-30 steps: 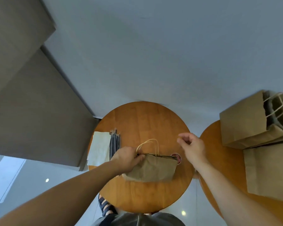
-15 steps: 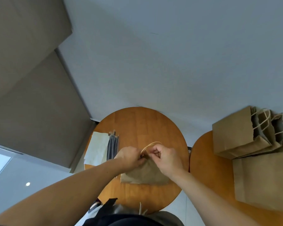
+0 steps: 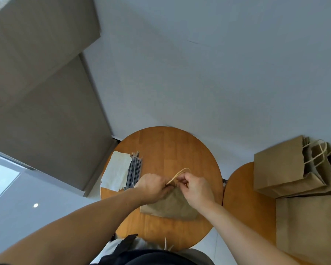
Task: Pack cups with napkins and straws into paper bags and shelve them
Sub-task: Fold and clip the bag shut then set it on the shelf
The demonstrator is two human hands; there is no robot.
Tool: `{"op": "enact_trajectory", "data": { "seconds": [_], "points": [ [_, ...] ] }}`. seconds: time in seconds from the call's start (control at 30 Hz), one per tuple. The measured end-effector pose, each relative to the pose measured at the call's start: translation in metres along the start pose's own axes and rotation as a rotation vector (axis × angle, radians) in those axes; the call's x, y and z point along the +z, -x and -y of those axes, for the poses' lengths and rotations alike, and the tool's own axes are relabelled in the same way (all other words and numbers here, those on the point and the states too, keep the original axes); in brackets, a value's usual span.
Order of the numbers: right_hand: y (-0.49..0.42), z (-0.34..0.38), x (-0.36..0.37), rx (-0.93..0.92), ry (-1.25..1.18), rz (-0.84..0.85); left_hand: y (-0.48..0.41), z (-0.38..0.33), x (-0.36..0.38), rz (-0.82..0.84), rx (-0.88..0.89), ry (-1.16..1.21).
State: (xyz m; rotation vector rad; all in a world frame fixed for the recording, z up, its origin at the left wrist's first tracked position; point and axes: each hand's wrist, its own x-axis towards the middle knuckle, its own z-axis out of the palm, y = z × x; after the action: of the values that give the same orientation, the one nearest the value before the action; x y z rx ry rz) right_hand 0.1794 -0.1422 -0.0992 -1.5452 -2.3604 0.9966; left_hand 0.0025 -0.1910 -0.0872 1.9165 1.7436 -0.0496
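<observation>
Right hand (image 3: 196,188) has joined left hand (image 3: 153,186); each grip pinches the top of the paper bag (image 3: 170,208) lying below them.

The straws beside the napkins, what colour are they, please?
Dark grey straws, clearest in the head view.

Legible markings: none. You will find no readable text, label, brand or number on the paper bag (image 3: 168,207), the napkins (image 3: 117,171), the straws (image 3: 135,173) or the spare bags (image 3: 281,169).

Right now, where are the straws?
Head view: the straws lie on the left side of the round table, against the right edge of the napkins, just left of the left hand.
</observation>
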Motion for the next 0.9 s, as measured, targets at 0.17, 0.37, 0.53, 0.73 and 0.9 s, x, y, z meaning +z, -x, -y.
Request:
{"op": "enact_trajectory", "data": {
  "seconds": [0.17,0.37,0.53,0.73,0.9],
  "points": [
    [0.003,0.001,0.001,-0.037,0.083,-0.002,0.003,0.000,0.002,-0.039,0.011,-0.002],
    [0.007,-0.001,0.006,-0.061,0.231,0.030,0.003,0.000,0.006,-0.074,-0.001,0.068],
    [0.007,0.002,0.004,-0.057,0.259,0.037,0.001,-0.001,0.010,-0.088,-0.026,0.082],
    [0.004,0.006,0.001,-0.066,0.315,0.074,0.003,-0.002,0.014,-0.122,-0.027,0.125],
    [0.008,0.000,0.003,-0.108,0.261,0.058,0.002,-0.002,0.010,-0.099,-0.049,0.155]
  ]
}}
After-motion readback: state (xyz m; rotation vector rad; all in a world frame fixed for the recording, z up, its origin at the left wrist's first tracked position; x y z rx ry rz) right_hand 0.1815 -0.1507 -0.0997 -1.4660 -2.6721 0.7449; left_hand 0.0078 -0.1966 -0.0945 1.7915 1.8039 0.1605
